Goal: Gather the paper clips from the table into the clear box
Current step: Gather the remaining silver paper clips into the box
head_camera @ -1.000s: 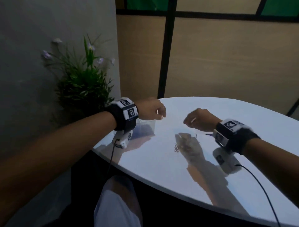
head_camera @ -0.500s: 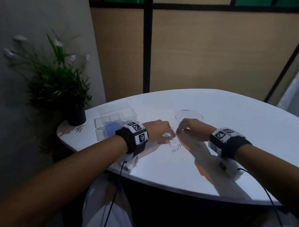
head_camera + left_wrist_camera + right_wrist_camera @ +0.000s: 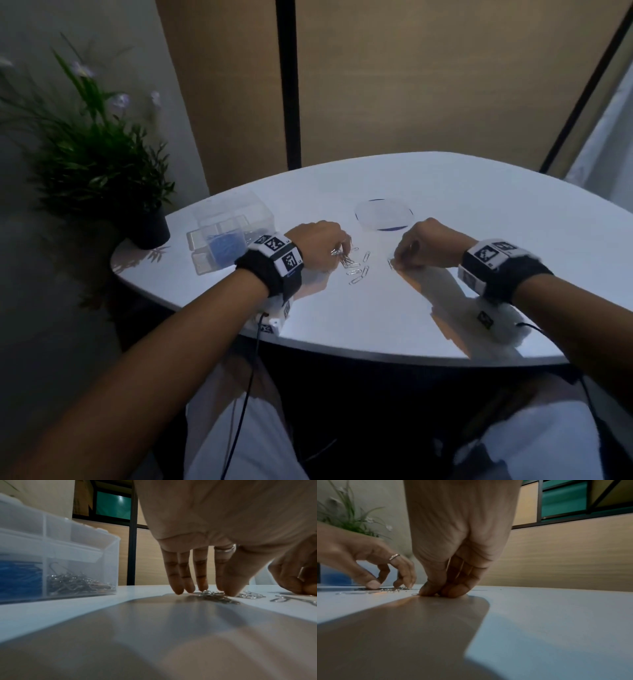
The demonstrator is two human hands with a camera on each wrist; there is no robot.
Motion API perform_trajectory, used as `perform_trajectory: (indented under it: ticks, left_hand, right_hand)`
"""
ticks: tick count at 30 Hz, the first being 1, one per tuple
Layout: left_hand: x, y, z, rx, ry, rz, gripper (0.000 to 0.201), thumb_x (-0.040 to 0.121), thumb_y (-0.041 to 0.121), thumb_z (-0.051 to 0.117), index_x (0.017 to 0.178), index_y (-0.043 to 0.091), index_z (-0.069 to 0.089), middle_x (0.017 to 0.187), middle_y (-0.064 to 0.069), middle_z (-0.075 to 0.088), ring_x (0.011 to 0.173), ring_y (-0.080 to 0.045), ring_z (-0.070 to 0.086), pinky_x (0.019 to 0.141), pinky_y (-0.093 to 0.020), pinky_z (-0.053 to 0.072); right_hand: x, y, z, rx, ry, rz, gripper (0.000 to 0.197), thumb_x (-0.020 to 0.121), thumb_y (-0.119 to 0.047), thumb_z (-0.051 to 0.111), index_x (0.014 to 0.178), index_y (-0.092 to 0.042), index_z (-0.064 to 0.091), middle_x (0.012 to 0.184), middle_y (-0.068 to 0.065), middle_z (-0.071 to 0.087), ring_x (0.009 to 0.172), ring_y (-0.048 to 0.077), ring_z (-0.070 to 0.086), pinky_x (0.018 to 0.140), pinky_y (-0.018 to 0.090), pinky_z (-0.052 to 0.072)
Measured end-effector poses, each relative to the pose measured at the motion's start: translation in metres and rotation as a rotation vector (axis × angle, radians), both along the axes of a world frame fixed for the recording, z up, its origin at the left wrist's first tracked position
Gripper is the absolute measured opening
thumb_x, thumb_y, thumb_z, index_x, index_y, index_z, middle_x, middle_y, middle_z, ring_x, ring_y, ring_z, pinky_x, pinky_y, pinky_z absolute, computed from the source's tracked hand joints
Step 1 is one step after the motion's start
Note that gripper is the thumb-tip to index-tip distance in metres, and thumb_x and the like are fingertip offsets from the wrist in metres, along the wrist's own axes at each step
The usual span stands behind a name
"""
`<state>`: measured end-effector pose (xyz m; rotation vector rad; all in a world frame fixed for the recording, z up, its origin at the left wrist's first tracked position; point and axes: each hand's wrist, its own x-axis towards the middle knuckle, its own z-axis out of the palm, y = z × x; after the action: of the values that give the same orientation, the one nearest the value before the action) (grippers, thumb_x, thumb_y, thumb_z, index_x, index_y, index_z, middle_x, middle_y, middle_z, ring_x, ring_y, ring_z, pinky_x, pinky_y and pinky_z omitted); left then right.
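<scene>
The left hand pinches a bunch of paper clips on the table. The right hand, fingers bunched, pinches a single clip. The clear box stands near, to the left.

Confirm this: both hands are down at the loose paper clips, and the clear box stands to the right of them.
Wrong side: the clear box stands to the left, beyond the left hand; the head view shows it.
</scene>
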<state>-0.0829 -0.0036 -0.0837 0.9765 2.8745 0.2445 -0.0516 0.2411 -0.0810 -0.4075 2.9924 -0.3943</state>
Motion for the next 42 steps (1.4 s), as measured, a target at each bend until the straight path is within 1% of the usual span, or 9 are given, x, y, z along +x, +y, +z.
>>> perform_trajectory:
  ticks: [9, 12, 15, 19, 24, 29, 33, 38, 42]
  left_hand:
    - [-0.006, -0.008, 0.001, -0.097, -0.016, -0.023, 0.085, 0.073, 0.015, 0.064, 0.146, 0.037, 0.027, 0.145, 0.005, 0.036, 0.13, -0.021, 0.034, 0.098, -0.038, 0.043]
    - [-0.012, -0.007, -0.003, -0.123, -0.073, -0.072, 0.07, 0.083, 0.015, 0.061, 0.145, 0.029, 0.033, 0.146, 0.0, 0.034, 0.13, -0.023, 0.037, 0.103, -0.034, 0.036]
    - [-0.019, -0.002, -0.007, -0.047, -0.11, -0.088, 0.059, 0.09, 0.017, 0.058, 0.145, 0.025, 0.038, 0.136, -0.004, 0.038, 0.121, -0.02, 0.046, 0.091, -0.017, 0.031]
    - [-0.032, 0.009, -0.009, -0.031, -0.076, -0.036, 0.037, 0.092, 0.024, 0.059, 0.129, 0.027, 0.055, 0.124, -0.005, 0.047, 0.113, -0.021, 0.052, 0.097, -0.03, 0.041]
    - [-0.04, 0.016, -0.009, -0.005, -0.02, 0.015, 0.015, 0.091, 0.019, 0.06, 0.106, 0.017, 0.063, 0.105, -0.004, 0.063, 0.104, -0.022, 0.057, 0.082, -0.029, 0.044]
    - [-0.036, 0.014, -0.007, 0.08, 0.032, 0.083, 0.015, 0.094, 0.018, 0.051, 0.105, 0.019, 0.061, 0.105, -0.001, 0.062, 0.1, -0.021, 0.058, 0.08, -0.031, 0.045]
    - [-0.031, -0.002, 0.006, 0.106, 0.11, 0.127, 0.02, 0.092, 0.015, 0.05, 0.106, 0.025, 0.059, 0.111, 0.003, 0.059, 0.104, -0.018, 0.054, 0.084, -0.032, 0.043]
    - [-0.013, -0.038, 0.018, -0.174, -0.023, 0.1, 0.036, 0.084, 0.038, 0.065, 0.117, 0.026, 0.056, 0.103, 0.009, 0.051, 0.098, -0.013, 0.046, 0.078, -0.027, 0.04]
    - [-0.003, -0.041, 0.007, -0.115, -0.057, 0.088, 0.033, 0.084, 0.03, 0.067, 0.114, 0.018, 0.06, 0.106, 0.002, 0.062, 0.088, -0.013, 0.051, 0.057, -0.019, 0.04]
  right_hand:
    - [-0.011, -0.042, 0.0, -0.045, 0.071, 0.156, 0.016, 0.084, -0.01, 0.064, 0.091, -0.014, 0.077, 0.094, 0.001, 0.072, 0.085, 0.016, 0.064, 0.077, 0.016, 0.041]
    - [-0.012, -0.038, 0.004, -0.123, 0.156, 0.093, 0.011, 0.081, -0.01, 0.067, 0.088, -0.012, 0.076, 0.089, 0.005, 0.074, 0.081, 0.018, 0.067, 0.079, 0.028, 0.052]
    - [-0.011, -0.038, 0.004, -0.082, 0.123, 0.062, 0.016, 0.077, -0.026, 0.073, 0.09, -0.015, 0.075, 0.083, 0.002, 0.074, 0.074, 0.012, 0.064, 0.077, 0.028, 0.053]
    - [-0.011, -0.042, -0.001, -0.019, -0.002, -0.016, 0.049, 0.058, -0.059, 0.077, 0.094, -0.026, 0.068, 0.08, -0.007, 0.069, 0.076, 0.007, 0.061, 0.074, 0.023, 0.05]
    - [-0.016, -0.045, -0.006, 0.037, -0.05, -0.084, 0.078, 0.04, -0.071, 0.079, 0.102, -0.026, 0.063, 0.09, -0.008, 0.067, 0.088, 0.011, 0.059, 0.081, 0.028, 0.052]
    - [-0.021, -0.051, -0.01, 0.028, -0.013, 0.018, 0.093, 0.055, -0.057, 0.081, 0.132, -0.014, 0.05, 0.13, 0.006, 0.049, 0.115, 0.022, 0.054, 0.102, 0.033, 0.042]
    - [-0.029, -0.064, -0.009, 0.054, 0.004, 0.12, 0.075, 0.073, -0.048, 0.074, 0.134, -0.013, 0.049, 0.135, 0.012, 0.047, 0.124, 0.028, 0.048, 0.1, 0.03, 0.036]
    - [-0.032, -0.07, -0.013, 0.141, -0.061, 0.188, 0.092, 0.068, -0.071, 0.06, 0.141, -0.023, 0.036, 0.146, 0.003, 0.038, 0.134, 0.024, 0.037, 0.111, 0.04, 0.032]
    - [-0.029, -0.069, -0.014, 0.177, -0.012, 0.312, 0.055, 0.086, -0.046, 0.06, 0.135, -0.023, 0.049, 0.141, 0.004, 0.045, 0.125, 0.026, 0.049, 0.107, 0.034, 0.037]
